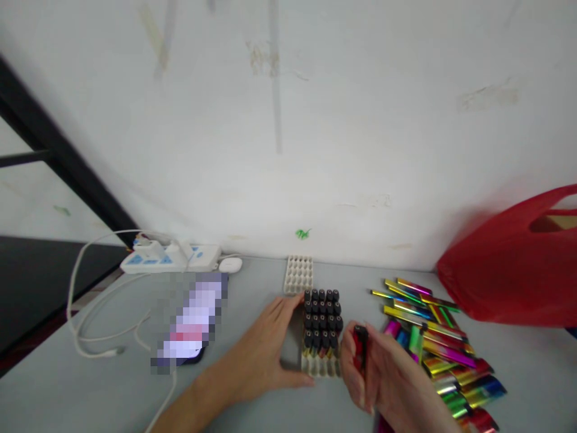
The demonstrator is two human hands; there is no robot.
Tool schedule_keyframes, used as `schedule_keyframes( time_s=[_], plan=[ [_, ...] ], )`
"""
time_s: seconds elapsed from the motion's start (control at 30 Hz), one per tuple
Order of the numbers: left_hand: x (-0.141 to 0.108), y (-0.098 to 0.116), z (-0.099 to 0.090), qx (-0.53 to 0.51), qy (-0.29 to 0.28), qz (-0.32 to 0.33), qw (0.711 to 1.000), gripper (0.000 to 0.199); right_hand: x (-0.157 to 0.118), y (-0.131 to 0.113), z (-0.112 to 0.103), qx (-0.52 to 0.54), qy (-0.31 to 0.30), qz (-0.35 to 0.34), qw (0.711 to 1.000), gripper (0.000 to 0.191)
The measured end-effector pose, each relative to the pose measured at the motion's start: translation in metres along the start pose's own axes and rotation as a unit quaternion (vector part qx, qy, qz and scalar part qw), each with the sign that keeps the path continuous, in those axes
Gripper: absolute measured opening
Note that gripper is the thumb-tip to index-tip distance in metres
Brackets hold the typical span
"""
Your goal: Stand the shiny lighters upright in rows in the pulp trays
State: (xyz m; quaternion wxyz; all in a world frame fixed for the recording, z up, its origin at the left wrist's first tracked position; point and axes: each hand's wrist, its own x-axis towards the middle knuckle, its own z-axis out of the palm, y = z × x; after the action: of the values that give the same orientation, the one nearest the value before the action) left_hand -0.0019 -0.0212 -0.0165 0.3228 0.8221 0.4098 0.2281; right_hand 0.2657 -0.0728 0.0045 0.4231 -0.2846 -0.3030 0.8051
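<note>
In front of me stands a pale moulded tray [321,365] with rows of holes. Several slim black-topped tubes [321,322] stand upright in it, and its nearest row of holes shows bare. My left hand [264,346] lies along the tray's left side, thumb and fingers apart, fingertips against the far left corner. Close to the tray's near right corner, my right hand [383,370] is closed around one tube [361,344] with a black top and a dark red body. Its lower end is mostly hidden by the fingers.
At the right lies a loose pile of shiny coloured tubes [444,346], beside a red bag [509,264]. A second pale tray [299,274] sits by the wall. Leftward are a phone [193,322], a white power strip [202,257], a small white case [230,264] and loose cables [76,300].
</note>
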Motion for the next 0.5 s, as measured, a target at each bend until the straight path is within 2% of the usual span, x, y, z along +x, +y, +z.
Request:
schedule_keyframes(
  time_s=[0.17, 0.37, 0.5],
  plan=[
    [0.0, 0.0, 0.0, 0.008, -0.002, -0.003, 1.0, 0.136, -0.001, -0.001, -0.001, 0.017, -0.015, 0.027, 0.999, 0.052],
    [-0.001, -0.001, 0.0, 0.015, -0.005, 0.003, 1.0, 0.137, 0.006, 0.007, -0.003, 0.004, -0.037, 0.037, 0.999, 0.058],
    [-0.001, -0.002, 0.001, 0.009, 0.0, 0.007, 1.0, 0.138, 0.01, 0.013, -0.006, 0.037, -0.043, 0.018, 0.998, 0.06]
  ],
)
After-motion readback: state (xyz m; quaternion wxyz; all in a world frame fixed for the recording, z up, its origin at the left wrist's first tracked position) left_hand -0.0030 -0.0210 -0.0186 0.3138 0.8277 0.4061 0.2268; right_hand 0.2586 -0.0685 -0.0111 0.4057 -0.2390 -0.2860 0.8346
